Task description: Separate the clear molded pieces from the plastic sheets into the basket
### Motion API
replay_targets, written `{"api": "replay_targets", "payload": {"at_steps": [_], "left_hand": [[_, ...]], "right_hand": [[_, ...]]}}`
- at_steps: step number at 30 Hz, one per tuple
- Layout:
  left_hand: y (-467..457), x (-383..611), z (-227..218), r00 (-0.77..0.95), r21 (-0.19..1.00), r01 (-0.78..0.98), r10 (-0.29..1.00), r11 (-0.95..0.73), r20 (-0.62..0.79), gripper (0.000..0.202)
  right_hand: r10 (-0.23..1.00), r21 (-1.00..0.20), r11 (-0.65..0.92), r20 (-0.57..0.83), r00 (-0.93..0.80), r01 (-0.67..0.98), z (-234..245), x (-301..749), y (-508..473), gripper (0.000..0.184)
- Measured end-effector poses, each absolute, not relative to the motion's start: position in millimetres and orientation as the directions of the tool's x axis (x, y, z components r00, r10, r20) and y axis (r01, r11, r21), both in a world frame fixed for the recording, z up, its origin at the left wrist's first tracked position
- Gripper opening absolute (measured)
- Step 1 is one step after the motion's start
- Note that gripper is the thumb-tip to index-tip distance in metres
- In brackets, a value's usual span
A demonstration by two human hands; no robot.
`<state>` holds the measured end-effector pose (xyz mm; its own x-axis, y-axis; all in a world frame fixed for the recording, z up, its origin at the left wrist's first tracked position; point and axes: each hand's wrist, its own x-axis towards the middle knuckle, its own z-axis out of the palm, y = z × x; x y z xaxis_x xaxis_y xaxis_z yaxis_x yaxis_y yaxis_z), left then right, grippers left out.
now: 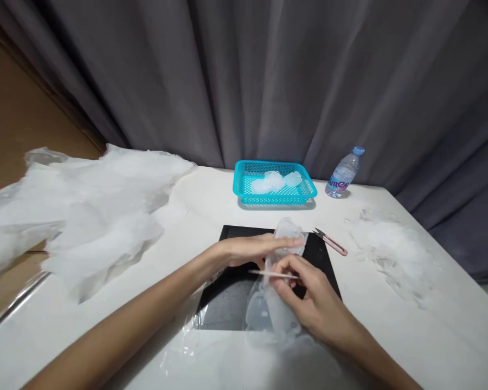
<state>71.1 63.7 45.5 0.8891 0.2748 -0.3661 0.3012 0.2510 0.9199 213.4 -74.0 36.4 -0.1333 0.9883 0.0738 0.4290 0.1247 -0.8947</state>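
Observation:
My left hand (256, 248) reaches across a bunched strip of translucent white sheet (280, 309), its fingers straight and the thumb bent below, with the sheet between them. My right hand (305, 290) is closed in a pinch close beside it. From its fingertips a thin pale stick-like tool (264, 272) points left across the sheet; its exact kind is blurred. Part of the sheet is hidden behind both hands. Beneath them lies a black mat (236, 292) with clear plastic film over its front. Pink-handled thread snips (331, 242) rest at the mat's right edge.
A turquoise perforated basket (274, 199) holds several translucent white pieces (273, 180). Behind the snips stands a water bottle (344, 173). Large white fluffy sheets (93, 200) cover the table's left, and a loose white heap (398, 249) lies right. A grey curtain (260, 81) closes off the back.

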Motion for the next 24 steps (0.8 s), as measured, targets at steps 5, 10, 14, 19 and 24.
{"api": "replay_targets", "payload": {"at_steps": [5, 10, 14, 19, 24], "left_hand": [[55.1, 62.2, 49.8, 0.876, 0.890, 0.015, 0.423, 0.456, -0.232, 0.031], [71.6, 46.2, 40.3, 0.809, 0.857, 0.000, 0.504, 0.516, -0.304, 0.045], [99.9, 28.5, 12.9, 0.680, 0.935, 0.221, 0.643, 0.279, -0.353, 0.046], [120.5, 9.4, 1.7, 0.644, 0.934, 0.337, 0.694, 0.120, -0.322, 0.055], [118.2, 3.6, 9.9, 0.644, 0.917, 0.400, 0.712, 0.001, -0.282, 0.075]], "right_hand": [[0.936, -0.873, 0.185, 0.297, 0.190, 0.452, 38.2, 241.5, -75.5, 0.026], [0.968, -0.915, -0.073, 0.030, 0.249, 0.396, 22.2, 268.4, -66.9, 0.047], [0.987, -0.931, -0.161, -0.160, 0.029, 0.327, -1.8, 257.6, -60.6, 0.059], [0.984, -0.827, -0.102, -0.165, -0.065, 0.552, 1.2, 250.3, -65.5, 0.041], [0.961, -0.744, -0.028, -0.205, -0.187, 0.667, 13.1, 227.0, -82.6, 0.034]]}}
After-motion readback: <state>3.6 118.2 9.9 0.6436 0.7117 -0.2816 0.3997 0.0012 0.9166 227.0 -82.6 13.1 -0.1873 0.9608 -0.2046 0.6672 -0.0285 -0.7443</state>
